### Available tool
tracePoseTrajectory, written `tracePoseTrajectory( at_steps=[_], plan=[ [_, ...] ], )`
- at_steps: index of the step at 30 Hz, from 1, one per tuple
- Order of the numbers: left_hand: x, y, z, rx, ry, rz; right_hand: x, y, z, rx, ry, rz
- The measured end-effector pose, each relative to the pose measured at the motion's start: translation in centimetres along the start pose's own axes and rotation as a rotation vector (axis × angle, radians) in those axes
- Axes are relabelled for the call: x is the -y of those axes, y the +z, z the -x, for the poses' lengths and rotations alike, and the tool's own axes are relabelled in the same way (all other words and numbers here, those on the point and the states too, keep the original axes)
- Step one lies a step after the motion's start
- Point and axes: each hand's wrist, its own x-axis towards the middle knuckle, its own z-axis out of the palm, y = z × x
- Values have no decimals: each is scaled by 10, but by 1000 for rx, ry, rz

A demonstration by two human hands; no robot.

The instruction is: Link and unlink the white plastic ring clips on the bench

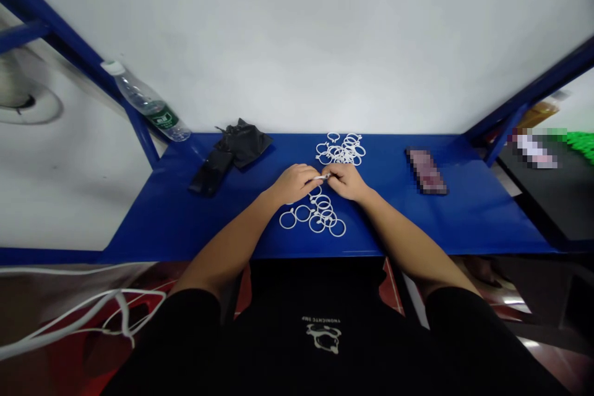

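Note:
My left hand [294, 182] and my right hand [346, 180] meet over the middle of the blue table [185, 216], both pinched on one small white plastic ring [322, 177] held between them. Just below my hands lies a row of several white rings [315, 216] laid flat near the front edge. Behind my hands sits a loose heap of white rings [341, 148] near the back of the table.
A black bag [232, 151] lies crumpled at the back left. A plastic water bottle [148, 105] leans against the blue frame post at the far left. A phone [426, 170] lies at the right. White cables [83, 315] hang below the table's left side.

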Motion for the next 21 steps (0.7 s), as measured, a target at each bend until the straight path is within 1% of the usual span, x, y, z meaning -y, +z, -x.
tracePoseTrajectory(
  at_steps=[4,7,9,10,12,13,15,17,19,21],
  plan=[
    [6,-4,2,-60,-93,-2,-6,-7,2,-223,95,122],
    [6,-2,2,-10,-165,-24,-17,-13,2,-356,155,186],
    [5,0,2,36,-175,-48,-24,-17,2,-393,177,191],
    [5,1,2,52,-171,-57,-25,-18,2,-390,181,185],
    [6,3,1,64,-164,-63,-25,-19,1,-340,168,164],
    [7,4,2,63,-162,-62,-23,-19,1,-291,149,149],
    [9,5,2,62,-159,-63,-18,-17,0,-153,98,121],
    [11,5,3,73,-151,-69,-13,-14,0,12,55,99],
    [12,6,3,83,-148,-76,-10,-10,0,133,41,111],
    [13,6,3,84,-148,-84,-11,-7,0,155,57,160]
  ],
)
